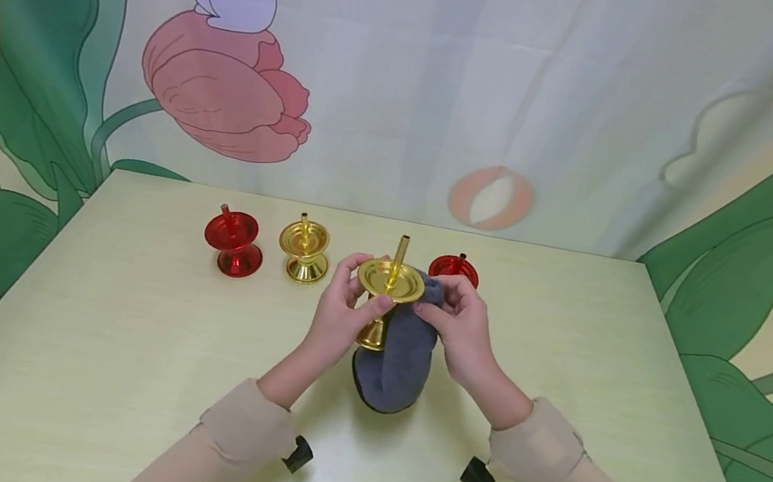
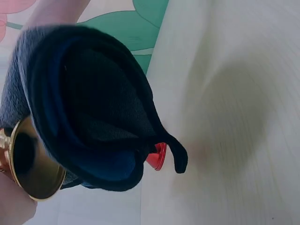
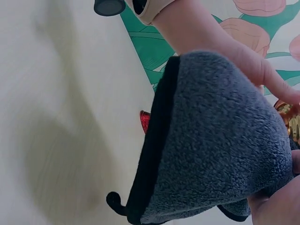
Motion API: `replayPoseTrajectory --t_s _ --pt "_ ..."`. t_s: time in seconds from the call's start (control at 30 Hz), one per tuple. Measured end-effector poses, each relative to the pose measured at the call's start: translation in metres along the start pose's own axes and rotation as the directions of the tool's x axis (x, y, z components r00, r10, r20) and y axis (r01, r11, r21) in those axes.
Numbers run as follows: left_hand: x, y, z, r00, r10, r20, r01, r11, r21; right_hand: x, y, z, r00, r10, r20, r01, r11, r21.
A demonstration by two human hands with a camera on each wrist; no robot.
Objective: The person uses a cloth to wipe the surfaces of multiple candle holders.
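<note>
My left hand [image 1: 335, 313] grips a shiny gold candle holder [image 1: 374, 336] below its dish, holding it upright above the table. A thin tube rises from the dish. My right hand [image 1: 464, 333] pinches a grey-blue cloth [image 1: 404, 366] against the holder's right side, and the cloth hangs down in folds. In the left wrist view the holder's hollow gold base [image 2: 47, 180] tips toward the camera beside the cloth's dark-edged opening [image 2: 105, 93]. The right wrist view is mostly filled by the fuzzy cloth [image 3: 220, 131], which has a small black loop; it hides much of the holder.
Farther back on the pale table [image 1: 109, 366] stand a red candle holder [image 1: 240, 258] and a gold one [image 1: 307, 266] at the left. Another red one [image 1: 454, 268] is partly hidden behind my right hand. A printed curtain [image 1: 392, 107] hangs behind the table's far edge.
</note>
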State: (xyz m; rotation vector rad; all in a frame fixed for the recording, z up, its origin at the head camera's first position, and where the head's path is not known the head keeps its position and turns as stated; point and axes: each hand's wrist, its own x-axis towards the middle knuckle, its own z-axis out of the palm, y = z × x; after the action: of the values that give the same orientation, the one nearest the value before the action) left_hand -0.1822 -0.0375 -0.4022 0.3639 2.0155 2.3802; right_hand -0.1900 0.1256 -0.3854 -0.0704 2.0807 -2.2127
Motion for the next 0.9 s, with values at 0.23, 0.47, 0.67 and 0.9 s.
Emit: replayPoseTrajectory --t_s 0.23,0.47,0.67,0.9 --pt "-0.001 -0.001 -0.006 0.994 0.049 0.096 -0.054 0.997 0.054 0.000 -0.001 -0.002 0.999 0.032 0.043 -0.037 0.989 0.141" --pt "0.000 0.002 -0.009 0.984 0.046 0.174 -0.072 0.987 0.147 -0.001 -0.004 -0.006 0.994 0.046 0.099 -0.065 0.976 0.206" --pt "-0.003 0.009 -0.004 0.998 0.061 0.035 -0.068 0.967 0.247 0.000 -0.004 -0.011 0.997 0.038 0.074 -0.052 0.978 0.204" --pt "-0.011 0.021 0.005 0.993 0.117 -0.002 -0.103 0.881 0.462 0.001 -0.003 -0.011 1.000 0.020 0.016 -0.022 0.986 0.166"
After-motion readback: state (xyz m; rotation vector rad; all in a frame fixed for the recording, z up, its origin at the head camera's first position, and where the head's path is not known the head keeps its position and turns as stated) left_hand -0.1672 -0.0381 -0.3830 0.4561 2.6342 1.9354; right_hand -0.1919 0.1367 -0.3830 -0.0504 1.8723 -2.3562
